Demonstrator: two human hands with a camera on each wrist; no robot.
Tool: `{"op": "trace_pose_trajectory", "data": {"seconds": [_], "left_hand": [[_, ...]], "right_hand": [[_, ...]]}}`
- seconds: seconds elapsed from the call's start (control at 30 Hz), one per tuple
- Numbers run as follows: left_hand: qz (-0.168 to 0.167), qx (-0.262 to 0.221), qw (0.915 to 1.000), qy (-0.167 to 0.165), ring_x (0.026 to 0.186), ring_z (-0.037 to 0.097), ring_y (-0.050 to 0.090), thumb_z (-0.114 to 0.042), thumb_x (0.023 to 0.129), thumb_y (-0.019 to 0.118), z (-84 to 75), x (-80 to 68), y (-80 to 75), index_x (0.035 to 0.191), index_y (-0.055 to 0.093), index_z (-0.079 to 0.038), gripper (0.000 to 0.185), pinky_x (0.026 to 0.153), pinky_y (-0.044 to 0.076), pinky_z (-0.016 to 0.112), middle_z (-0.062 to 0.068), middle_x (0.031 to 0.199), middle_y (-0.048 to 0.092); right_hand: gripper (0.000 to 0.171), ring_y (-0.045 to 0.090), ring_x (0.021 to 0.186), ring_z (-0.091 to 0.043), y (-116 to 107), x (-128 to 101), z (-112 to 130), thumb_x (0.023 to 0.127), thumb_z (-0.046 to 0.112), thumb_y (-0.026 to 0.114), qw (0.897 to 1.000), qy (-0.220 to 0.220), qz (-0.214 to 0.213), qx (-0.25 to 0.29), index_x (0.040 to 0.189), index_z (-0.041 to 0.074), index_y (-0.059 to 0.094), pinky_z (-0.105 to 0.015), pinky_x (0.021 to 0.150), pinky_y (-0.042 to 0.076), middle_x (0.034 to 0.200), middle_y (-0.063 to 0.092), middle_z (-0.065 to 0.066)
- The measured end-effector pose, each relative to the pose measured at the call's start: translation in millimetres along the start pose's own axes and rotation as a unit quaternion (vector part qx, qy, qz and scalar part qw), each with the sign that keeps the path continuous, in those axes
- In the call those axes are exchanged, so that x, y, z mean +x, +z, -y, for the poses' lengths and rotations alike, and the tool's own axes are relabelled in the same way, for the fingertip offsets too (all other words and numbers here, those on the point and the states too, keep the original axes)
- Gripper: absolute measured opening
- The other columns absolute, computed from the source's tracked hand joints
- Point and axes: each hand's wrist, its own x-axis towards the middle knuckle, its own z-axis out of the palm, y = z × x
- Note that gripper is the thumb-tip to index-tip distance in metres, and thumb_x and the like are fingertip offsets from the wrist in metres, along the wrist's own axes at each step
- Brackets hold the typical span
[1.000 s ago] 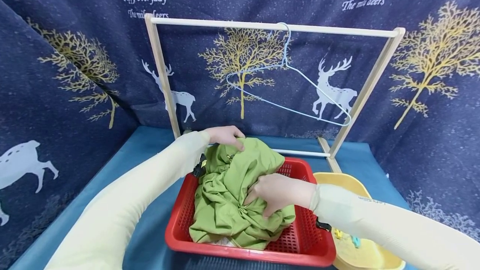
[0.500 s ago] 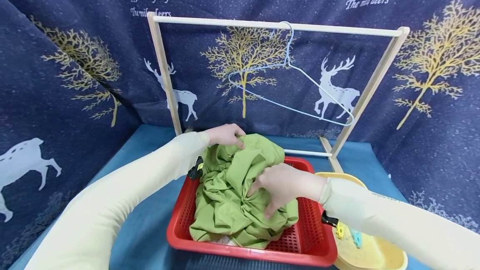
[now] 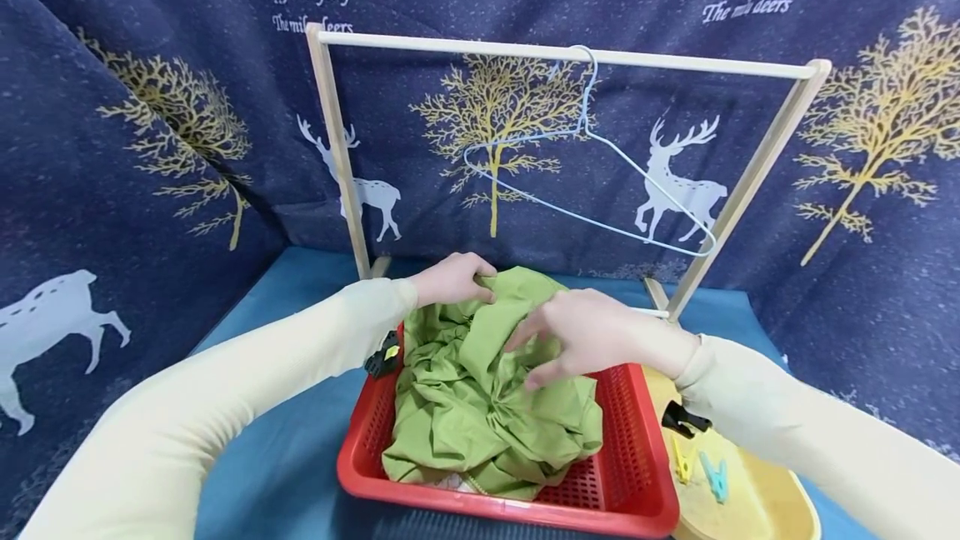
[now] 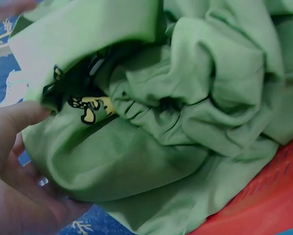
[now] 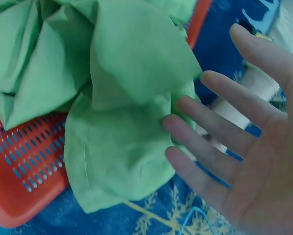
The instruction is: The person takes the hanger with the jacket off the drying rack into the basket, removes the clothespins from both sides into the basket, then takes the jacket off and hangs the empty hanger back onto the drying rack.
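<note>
Head view, hands: both over green garment (image 3: 487,390) heaped in red basket (image 3: 637,490).
Left hand (image 3: 453,277): pinches garment's far top edge; fingertips tucked under a fold, partly hidden.
Right hand (image 3: 585,332): fingers spread straight, holds nothing, hovers just above the heap; right wrist view shows open palm (image 5: 254,147) beside cloth.
Garment print (image 4: 90,110): black-yellow mark inside a fold, too creased to read.
Basket contents: pale item under garment, barely visible.
Yellow tub (image 3: 750,498): right of basket, cut off by frame; pegs (image 3: 708,473) inside.
Rack (image 3: 570,57): wooden, behind basket; blue wire hanger (image 3: 592,182) tilted on bar.
</note>
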Motion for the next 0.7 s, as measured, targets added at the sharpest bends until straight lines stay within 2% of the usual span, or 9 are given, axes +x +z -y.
{"op": "trace_pose_trajectory", "data": {"seconds": [0.1,0.13,0.2,0.27,0.37,0.43,0.53,0.6,0.7], "left_hand": [[-0.028,0.016,0.9994,-0.009,0.128,0.021,0.057,-0.025,0.093,0.069,-3.8,-4.6,3.8,0.129,0.066,-0.012,0.039,0.106,0.046,0.036,0.006,0.137,0.063],[-0.035,0.018,0.9992,-0.009,0.124,0.021,0.059,-0.025,0.093,0.069,-4.6,-5.8,5.6,0.127,0.067,-0.012,0.036,0.103,0.047,0.035,0.005,0.132,0.066],[-0.047,0.02,0.9987,-0.006,0.097,0.018,0.065,-0.025,0.093,0.069,-6.5,-8.3,9.2,0.112,0.07,-0.013,0.023,0.091,0.049,0.031,0.003,0.109,0.072],[-0.058,0.019,0.9981,0.002,0.072,0.014,0.055,-0.024,0.093,0.069,-8.3,-11.1,11.9,0.092,0.066,-0.014,0.01,0.076,0.044,0.029,-0.002,0.082,0.063],[-0.073,0.015,0.9972,0.007,0.061,0.01,0.046,-0.024,0.093,0.068,-10.9,-15.2,15.5,0.084,0.061,-0.017,0.014,0.069,0.04,0.026,-0.005,0.071,0.053],[-0.088,0.022,0.9959,0.006,0.067,0.009,0.056,-0.024,0.094,0.068,-13.6,-19.5,17.9,0.091,0.067,-0.017,0.007,0.07,0.045,0.027,-0.005,0.079,0.064],[-0.112,0.04,0.9929,0.0,0.087,0.014,0.069,-0.025,0.094,0.068,-18.0,-27.0,23.1,0.114,0.072,-0.018,0.022,0.08,0.054,0.033,0.001,0.108,0.074],[-0.128,0.06,0.9899,0.0,0.098,0.018,0.07,-0.025,0.094,0.068,-21.5,-31.9,26.6,0.12,0.07,-0.019,0.028,0.085,0.055,0.038,0.003,0.116,0.073],[-0.148,0.093,0.9844,0.02,0.097,0.019,0.07,-0.026,0.093,0.069,-25.2,-37.2,30.2,0.114,0.072,-0.021,0.022,0.08,0.056,0.038,0.002,0.112,0.073]], "right_hand": [[0.038,0.07,0.09,-0.007,-6,-4,-5,0.083,0.048,0.074,0.999,0.005,-0.038,0.003,0.117,0.031,0.072,-0.03,0.073,0.055,0.11,0.074,0.012],[0.038,0.069,0.091,-0.007,-8,-5,-7,0.084,0.047,0.074,0.999,0.006,-0.05,0.007,0.118,0.031,0.072,-0.03,0.073,0.054,0.11,0.074,0.013],[0.038,0.069,0.094,-0.008,-9,-7,-12,0.085,0.046,0.074,0.997,0.014,-0.072,0.013,0.119,0.03,0.072,-0.028,0.071,0.053,0.112,0.073,0.013],[0.038,0.068,0.096,-0.009,-10,-8,-15,0.086,0.044,0.073,0.995,0.025,-0.09,0.019,0.121,0.03,0.071,-0.027,0.069,0.051,0.116,0.071,0.014],[0.039,0.068,0.098,-0.01,-11,-9,-21,0.087,0.043,0.072,0.992,0.038,-0.115,0.022,0.123,0.03,0.069,-0.026,0.067,0.05,0.12,0.069,0.014],[0.04,0.067,0.088,-0.01,-12,-9,-24,0.087,0.041,0.073,0.99,0.044,-0.13,0.02,0.124,0.029,0.068,-0.026,0.063,0.048,0.122,0.069,0.012],[0.043,0.066,0.083,-0.012,-11,-10,-28,0.086,0.039,0.074,0.987,0.05,-0.152,0.017,0.127,0.027,0.067,-0.028,0.061,0.047,0.124,0.068,0.008],[0.046,0.067,0.088,-0.014,-10,-9,-30,0.086,0.037,0.075,0.985,0.052,-0.164,0.015,0.129,0.026,0.065,-0.032,0.066,0.051,0.127,0.066,0.005],[0.05,0.064,0.116,-0.019,-7,-9,-32,0.085,0.037,0.076,0.983,0.051,-0.174,0.013,0.132,0.025,0.063,-0.042,0.085,0.055,0.132,0.064,0.003]]}}
